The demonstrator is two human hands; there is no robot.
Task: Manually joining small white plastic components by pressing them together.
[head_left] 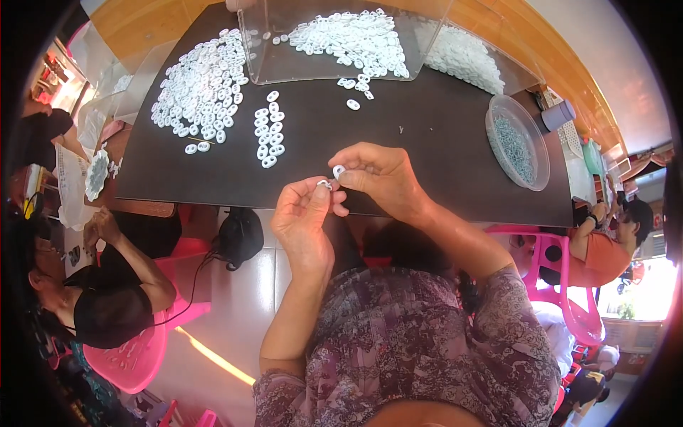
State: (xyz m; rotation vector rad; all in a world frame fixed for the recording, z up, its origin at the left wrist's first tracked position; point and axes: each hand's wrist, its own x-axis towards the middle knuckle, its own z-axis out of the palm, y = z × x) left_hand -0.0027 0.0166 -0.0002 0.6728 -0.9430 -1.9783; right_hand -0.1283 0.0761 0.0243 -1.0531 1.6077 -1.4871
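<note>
Near the front edge of the dark table, my two hands meet with small white plastic parts between them. My left hand (306, 213) pinches a small white plastic piece (324, 183) between thumb and fingers. In my right hand (380, 178), thumb and forefinger grip another white oval piece (339, 171) with a hole. The two pieces are close together; whether they touch I cannot tell. Just beyond my left hand lie short columns of white two-holed oval pieces (269, 132). A single white oval piece (353, 104) lies farther off, beyond my right hand.
A heap of white oval pieces (203, 89) covers the table's far left. Behind stands a clear plastic bin (257, 60) with more pieces. A round clear tub (544, 160) of small metallic bits sits at right. Co-workers sit left (107, 292) and right (608, 245).
</note>
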